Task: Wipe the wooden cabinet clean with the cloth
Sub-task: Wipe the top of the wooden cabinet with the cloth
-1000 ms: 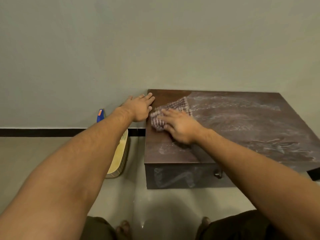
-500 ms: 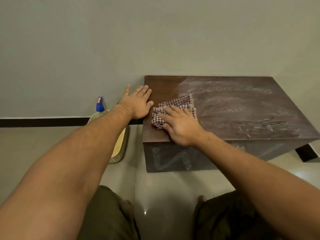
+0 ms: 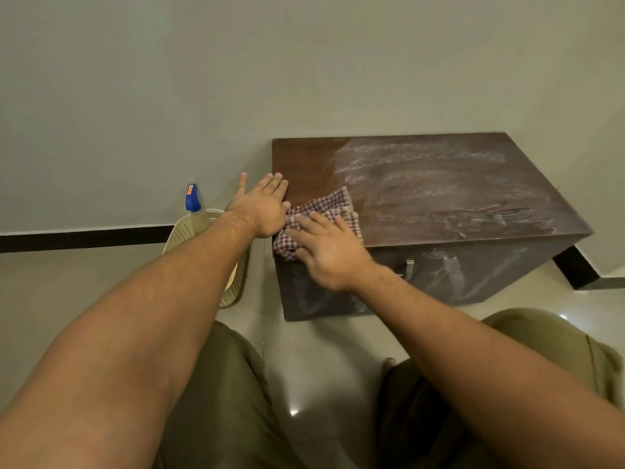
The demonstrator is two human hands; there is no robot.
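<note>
A low dark wooden cabinet [image 3: 439, 198] stands against the wall, its top smeared with white dust except for a clean strip at the left. A red-and-white checked cloth [image 3: 324, 211] lies crumpled at the top's front left corner. My right hand [image 3: 328, 248] presses flat on the cloth, fingers spread, partly over the front edge. My left hand [image 3: 262, 206] rests flat with fingers apart on the cabinet's left edge, touching the cloth.
A spray bottle with a blue cap [image 3: 192, 201] stands in a cream perforated basket [image 3: 209, 252] on the floor left of the cabinet. The cabinet front [image 3: 456, 275] has a small metal handle and dust streaks. My knees are below on the glossy tile floor.
My right hand has dragged the cloth toward the front left corner of the top. My view has pulled back and up; the left hand stays on the left edge.
</note>
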